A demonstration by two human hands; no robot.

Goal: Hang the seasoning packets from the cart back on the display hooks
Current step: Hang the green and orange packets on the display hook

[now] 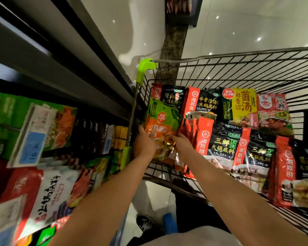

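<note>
Seasoning packets (pixel 222 139) lie overlapped in the wire cart (pixel 238 71), glossy flat pouches in red, black and yellow; from the head camera I see both my hands on the green-and-orange packet (pixel 160 121) at the cart's left corner, left hand (pixel 144 144) curled on its edge, right hand (pixel 182 145) gripping its lower side; I judge the slick film could slip, or drag neighbouring pouches along; the display (pixel 43 139) sits left, its hooks hidden; a missed hang-hole would drop it.
</note>
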